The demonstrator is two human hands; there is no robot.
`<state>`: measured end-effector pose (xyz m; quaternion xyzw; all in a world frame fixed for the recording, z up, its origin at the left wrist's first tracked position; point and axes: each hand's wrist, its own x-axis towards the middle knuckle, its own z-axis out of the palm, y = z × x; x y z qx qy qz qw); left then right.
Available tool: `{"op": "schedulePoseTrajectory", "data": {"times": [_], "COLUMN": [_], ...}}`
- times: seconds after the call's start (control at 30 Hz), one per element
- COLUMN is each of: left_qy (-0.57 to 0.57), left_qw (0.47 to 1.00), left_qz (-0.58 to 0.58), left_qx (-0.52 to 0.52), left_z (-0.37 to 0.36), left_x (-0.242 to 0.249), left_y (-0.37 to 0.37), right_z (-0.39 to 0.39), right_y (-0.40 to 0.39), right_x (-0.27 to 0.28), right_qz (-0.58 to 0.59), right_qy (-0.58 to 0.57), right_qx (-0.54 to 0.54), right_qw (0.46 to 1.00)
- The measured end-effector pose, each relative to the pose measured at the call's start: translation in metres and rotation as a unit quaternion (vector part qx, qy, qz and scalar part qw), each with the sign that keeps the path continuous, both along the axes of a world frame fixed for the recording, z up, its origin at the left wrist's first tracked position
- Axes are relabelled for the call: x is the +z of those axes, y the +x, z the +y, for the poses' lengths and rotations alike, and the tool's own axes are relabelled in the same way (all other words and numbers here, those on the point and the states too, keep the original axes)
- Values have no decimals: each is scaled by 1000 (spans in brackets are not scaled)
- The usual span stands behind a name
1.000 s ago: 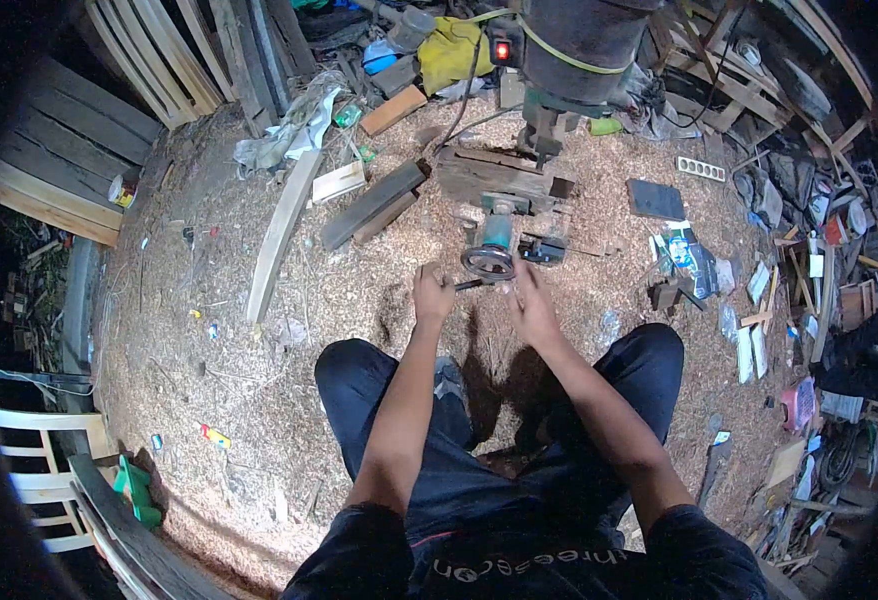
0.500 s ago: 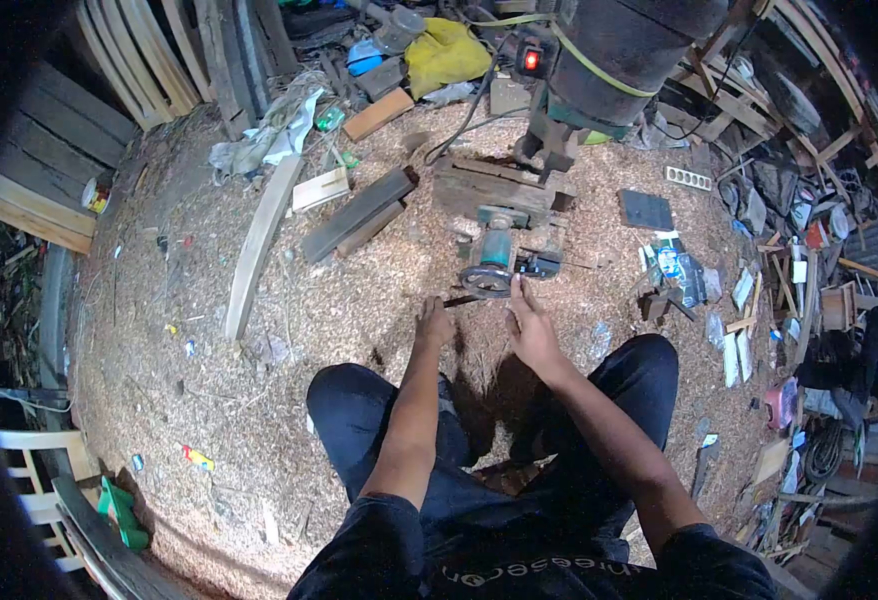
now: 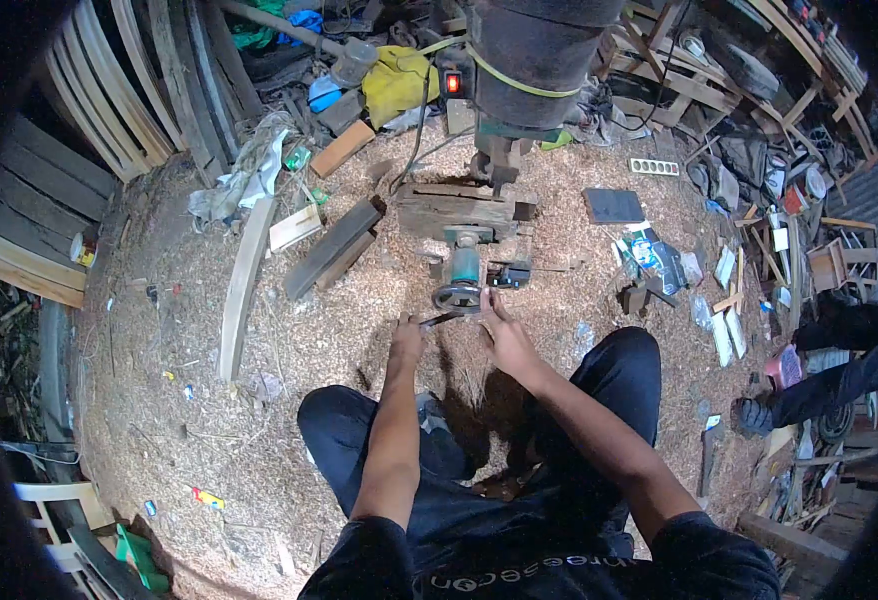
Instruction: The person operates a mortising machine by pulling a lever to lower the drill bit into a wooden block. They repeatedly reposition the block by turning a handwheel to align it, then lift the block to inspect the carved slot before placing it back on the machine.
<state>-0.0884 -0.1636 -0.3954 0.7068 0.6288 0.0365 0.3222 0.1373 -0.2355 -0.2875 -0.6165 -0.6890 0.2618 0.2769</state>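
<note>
Left hand (image 3: 406,342): its grip is closed on one end of a thin dark bar (image 3: 445,320). Right hand (image 3: 504,338): its fingers touch or nearly touch the right rim of the round wheel (image 3: 456,299); I cannot tell how wide that grip is. Where the bar's other end stops is hard to see. The wheel is joined to a green machine part (image 3: 465,265), well in from the left edge of the floor (image 3: 289,420). A big dark drum (image 3: 534,65) is cut off at the top.
</note>
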Motion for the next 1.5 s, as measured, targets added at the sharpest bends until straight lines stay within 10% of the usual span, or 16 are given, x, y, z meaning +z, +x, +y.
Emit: {"op": "schedulePoseTrajectory", "data": {"times": [0.33,0.67,0.8,0.93,1.33,1.5], "left_qy": [141,663,684,647,695,728], "left_qw": [986,648,633,722,682,646], "left_qz": [-27,-373,-360,-248,-228,-230], "left_qx": [80,40,-42,4,25,21], "left_z": [-6,79,126,153,163,166], "left_x": [54,421,518,529,516,515], "left_y": [25,145,183,214,216,217], "right_z": [10,86,134,236,336,344], "right_y": [22,99,122,160,188,170], "right_x": [32,258,349,407,497,489], "right_qz": [17,229,193,149,143,254], "right_qy": [48,299,414,383,84,208], "right_qx": [-37,-190,-191,-244,-233,-248], "right_qw": [998,907,869,878,958,912]}}
